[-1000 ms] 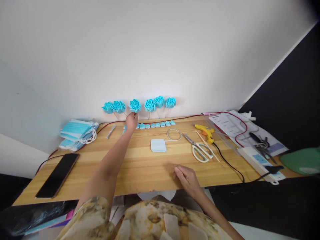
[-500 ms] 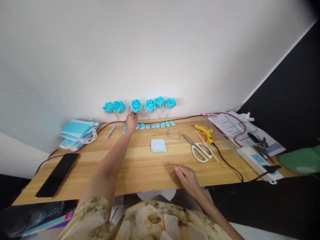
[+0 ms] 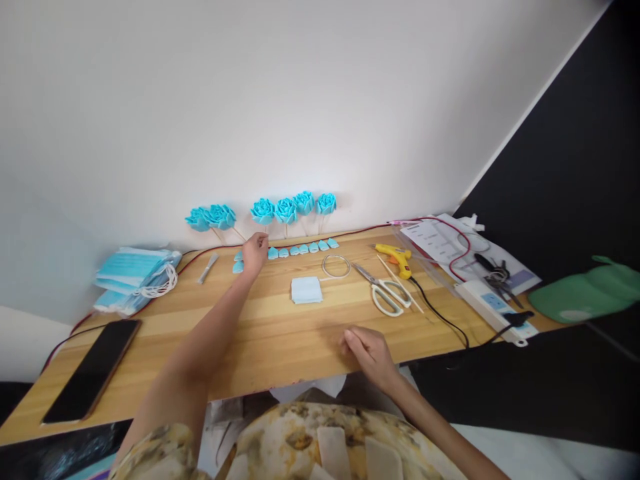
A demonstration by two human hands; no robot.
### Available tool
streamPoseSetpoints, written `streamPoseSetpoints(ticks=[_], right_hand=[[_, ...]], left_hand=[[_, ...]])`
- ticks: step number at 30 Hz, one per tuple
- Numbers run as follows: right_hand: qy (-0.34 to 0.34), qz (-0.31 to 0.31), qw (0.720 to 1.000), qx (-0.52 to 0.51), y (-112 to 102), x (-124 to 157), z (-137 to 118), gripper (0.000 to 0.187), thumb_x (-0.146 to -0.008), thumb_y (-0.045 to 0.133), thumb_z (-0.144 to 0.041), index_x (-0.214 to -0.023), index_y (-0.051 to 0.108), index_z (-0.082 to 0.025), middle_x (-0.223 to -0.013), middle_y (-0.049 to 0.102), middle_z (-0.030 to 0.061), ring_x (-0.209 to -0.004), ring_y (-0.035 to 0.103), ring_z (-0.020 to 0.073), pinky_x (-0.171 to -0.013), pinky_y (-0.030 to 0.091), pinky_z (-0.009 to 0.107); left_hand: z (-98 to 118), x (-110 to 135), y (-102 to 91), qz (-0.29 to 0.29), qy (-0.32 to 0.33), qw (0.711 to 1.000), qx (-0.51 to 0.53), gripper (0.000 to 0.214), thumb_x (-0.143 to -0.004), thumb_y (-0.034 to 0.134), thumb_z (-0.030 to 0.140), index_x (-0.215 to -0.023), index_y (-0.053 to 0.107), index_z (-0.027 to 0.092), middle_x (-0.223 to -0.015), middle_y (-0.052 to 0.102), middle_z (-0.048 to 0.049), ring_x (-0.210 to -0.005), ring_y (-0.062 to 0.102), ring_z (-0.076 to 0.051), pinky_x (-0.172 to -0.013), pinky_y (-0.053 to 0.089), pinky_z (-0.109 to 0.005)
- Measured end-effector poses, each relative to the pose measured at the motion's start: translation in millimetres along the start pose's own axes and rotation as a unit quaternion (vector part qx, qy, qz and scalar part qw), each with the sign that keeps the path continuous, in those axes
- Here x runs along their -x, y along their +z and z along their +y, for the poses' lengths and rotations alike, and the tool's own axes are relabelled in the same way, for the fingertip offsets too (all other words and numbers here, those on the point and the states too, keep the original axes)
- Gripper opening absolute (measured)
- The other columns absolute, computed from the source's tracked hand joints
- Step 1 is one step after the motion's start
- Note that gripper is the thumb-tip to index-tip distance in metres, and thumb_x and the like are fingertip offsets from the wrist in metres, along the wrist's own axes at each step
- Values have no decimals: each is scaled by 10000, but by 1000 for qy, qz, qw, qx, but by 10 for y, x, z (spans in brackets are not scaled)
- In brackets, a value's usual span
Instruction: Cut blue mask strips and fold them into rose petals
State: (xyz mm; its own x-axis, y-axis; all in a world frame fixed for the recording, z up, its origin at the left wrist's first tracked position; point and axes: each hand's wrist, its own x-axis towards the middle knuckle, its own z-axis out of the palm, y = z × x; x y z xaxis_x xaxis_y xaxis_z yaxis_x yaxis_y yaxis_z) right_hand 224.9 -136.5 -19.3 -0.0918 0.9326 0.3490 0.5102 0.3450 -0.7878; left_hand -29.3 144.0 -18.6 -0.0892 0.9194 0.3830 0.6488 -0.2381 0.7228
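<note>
My left hand [image 3: 256,252] reaches to the back of the table, fingers closed at the thin stem of a blue flower [image 3: 263,211]; the fingers hide the stem's lower part. That flower leans on the wall in a row with several others, such as the blue rose [image 3: 286,211] beside it. Around the hand lies a line of small blue petals [image 3: 294,251]. My right hand [image 3: 369,353] hovers over the front edge, fingers curled and slightly blurred, with nothing visible in them. A stack of pale blue squares [image 3: 307,291] lies between the hands.
To the right lie a wire coil [image 3: 336,266], scissors [image 3: 384,293], a yellow glue gun [image 3: 395,259], papers [image 3: 430,237], keys [image 3: 497,277] and a power strip [image 3: 493,310]. To the left are face masks [image 3: 130,273], a phone [image 3: 93,373] and a bundle of pale strips [image 3: 207,269].
My left hand has slid lower, from just under the flower head toward the table. The flower stands slightly closer to its right neighbour. The view has shifted; my right hand stays near the edge.
</note>
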Motion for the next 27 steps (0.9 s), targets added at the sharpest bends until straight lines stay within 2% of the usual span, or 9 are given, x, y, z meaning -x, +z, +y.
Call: streamPoseSetpoints(ticks=[3,7,9,11,12,14,15,19,27], right_hand=[[-42,-19,999,26,-231,-260,-161,493,-1013,354,-430,-656,601,-196,-605,619,18,-583,583,129,-615,410,260],[-33,-40,997,60,-399,-939,-208,462,-998,364,-430,-712,641,-197,-680,670,19,-662,618,141,-689,434,259],[-16,-53,994,95,-363,-1339,-150,457,-1011,343,-405,-777,666,-181,-767,705,29,-732,642,147,-725,442,247],[22,-68,976,206,-271,-1720,-70,427,-1023,351,-385,-899,702,-175,-871,740,39,-825,667,159,-758,436,238],[50,-67,959,269,-215,-1893,-29,407,-1027,351,-388,-996,708,-196,-947,754,36,-889,676,166,-783,437,237],[72,-54,949,303,-99,-2191,49,380,-1023,379,-379,-1238,646,-215,-1079,755,65,-997,680,204,-822,440,263],[85,-48,943,318,-43,-2314,85,400,-1021,383,-373,-1297,615,-200,-1103,751,100,-1022,680,228,-833,445,283],[126,-43,923,361,146,-2642,201,434,-1019,391,-395,-1264,646,-145,-1150,725,190,-1068,677,282,-854,460,324],[145,-56,906,394,326,-2869,350,492,-1044,300,-422,-1223,678,-162,-1172,716,188,-1093,674,257,-885,472,335]], left_hand=[[102,5,49,-37,19,999,12,321,-869,494,223,-1083,718,137,-948,766,-86,-828,702,-202,-751,518,-276],[231,-42,148,-73,53,996,16,318,-862,541,232,-1091,753,171,-981,775,-65,-863,701,-198,-796,509,-268],[266,-70,198,-85,64,994,12,326,-862,547,230,-1101,763,176,-993,778,-68,-873,700,-204,-806,507,-272],[283,-99,235,-93,69,993,3,345,-868,543,233,-1130,761,177,-998,781,-74,-864,700,-211,-799,507,-279],[287,-115,249,-96,71,993,-3,355,-872,540,233,-1146,758,179,-995,783,-76,-858,701,-213,-799,506,-282],[291,-147,266,-101,73,992,-16,372,-878,531,230,-1177,749,184,-964,787,-76,-828,700,-215,-792,503,-287],[292,-163,271,-104,75,992,-22,381,-881,526,227,-1191,743,183,-944,788,-77,-809,698,-216,-783,502,-289],[285,-219,286,-107,80,990,-41,396,-885,520,221,-1217,732,171,-948,788,-93,-833,700,-234,-776,498,-298],[220,-239,312,-101,89,990,-48,419,-886,519,215,-1259,706,174,-923,782,-82,-799,688,-222,-751,480,-283]])
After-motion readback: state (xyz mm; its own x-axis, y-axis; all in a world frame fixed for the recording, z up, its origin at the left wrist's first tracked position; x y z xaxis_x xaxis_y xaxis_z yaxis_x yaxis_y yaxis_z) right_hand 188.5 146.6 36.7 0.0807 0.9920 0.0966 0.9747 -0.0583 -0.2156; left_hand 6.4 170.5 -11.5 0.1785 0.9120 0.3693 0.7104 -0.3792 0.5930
